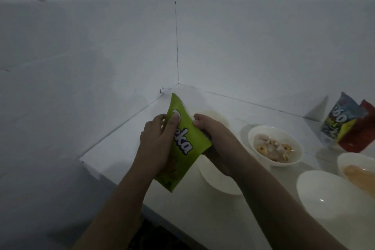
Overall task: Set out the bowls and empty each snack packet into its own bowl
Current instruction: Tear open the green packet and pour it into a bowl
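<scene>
Two hands hold a lime-green foil snack packet [183, 146] with white lettering above the white desk [205, 217], the packet tilted with its top end toward 11 o'clock. On the packet's 9 o'clock edge the left hand [157, 142] grips it, thumb pressed across the front and fingers curled behind. At the 3 o'clock edge, near the upper part, the right hand [211, 134] pinches it.

Just beneath the packet and the right wrist, toward 5 o'clock, sits a white round bowl [219, 180] whose contents are hidden by the arm. At 3 o'clock from the hands stands a second white bowl holding pale ring-shaped snacks [275, 148]. Toward 4 o'clock, near the desk's front edge, a third white bowl [322, 195] shows only its glossy inside. Partly cut off at the frame's right side, a fourth white bowl with orange-tan contents [359, 170] sits just beyond it.

Farther back at 2 o'clock, a blue-and-yellow printed packet [336, 122] stands upright, with a red packet [359, 134] leaning against it. White walls [101, 46] meet in a corner at 12 o'clock.
</scene>
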### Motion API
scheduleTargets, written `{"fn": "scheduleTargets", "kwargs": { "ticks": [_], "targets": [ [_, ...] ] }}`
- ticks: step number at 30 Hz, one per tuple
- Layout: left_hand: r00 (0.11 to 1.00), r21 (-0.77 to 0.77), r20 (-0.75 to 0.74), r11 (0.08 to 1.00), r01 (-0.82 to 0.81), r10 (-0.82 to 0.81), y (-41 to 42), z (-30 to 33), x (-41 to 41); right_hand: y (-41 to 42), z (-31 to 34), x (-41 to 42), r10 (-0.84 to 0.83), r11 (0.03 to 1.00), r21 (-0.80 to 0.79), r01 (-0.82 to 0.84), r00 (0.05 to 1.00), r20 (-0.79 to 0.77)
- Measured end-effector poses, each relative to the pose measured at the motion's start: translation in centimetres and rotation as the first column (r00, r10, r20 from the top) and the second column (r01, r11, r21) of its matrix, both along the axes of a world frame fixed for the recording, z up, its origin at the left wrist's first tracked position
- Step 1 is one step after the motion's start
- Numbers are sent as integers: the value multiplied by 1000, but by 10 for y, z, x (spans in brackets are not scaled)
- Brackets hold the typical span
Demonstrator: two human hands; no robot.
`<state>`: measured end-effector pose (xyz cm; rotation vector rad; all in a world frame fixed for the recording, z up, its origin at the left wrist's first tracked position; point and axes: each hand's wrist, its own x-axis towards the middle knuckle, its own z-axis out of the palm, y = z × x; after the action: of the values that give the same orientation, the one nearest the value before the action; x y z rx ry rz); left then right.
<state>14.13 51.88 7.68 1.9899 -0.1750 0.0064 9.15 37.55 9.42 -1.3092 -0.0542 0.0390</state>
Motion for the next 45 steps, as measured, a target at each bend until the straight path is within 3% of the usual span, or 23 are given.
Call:
{"fn": "scheduleTargets", "kwargs": {
  "ticks": [4, 10, 27, 39, 45],
  "targets": [
    [999, 70, 10, 997, 34, -35, 10, 3, 18, 16, -14, 20, -93, 989, -119, 91, 996, -5],
    [974, -24, -64, 976, 218, -220, 17, 7, 25, 36, -26, 32, -173, 907, -372, 199, 980, 102],
    [931, -106, -198, 951, 290, -306, 46, -5, 31, 65, -34, 20, -123, 922, -353, 158, 985, 119],
    [960, 3, -23, 960, 280, -280, 55, -5, 25, 74, -36, 11, -121, 914, -372, 160, 985, 126],
    [955, -1, 20, 955, 297, -297, 57, -8, 20, 76, -34, 7, -185, 844, -494, 210, 978, 100]
  ]
}}
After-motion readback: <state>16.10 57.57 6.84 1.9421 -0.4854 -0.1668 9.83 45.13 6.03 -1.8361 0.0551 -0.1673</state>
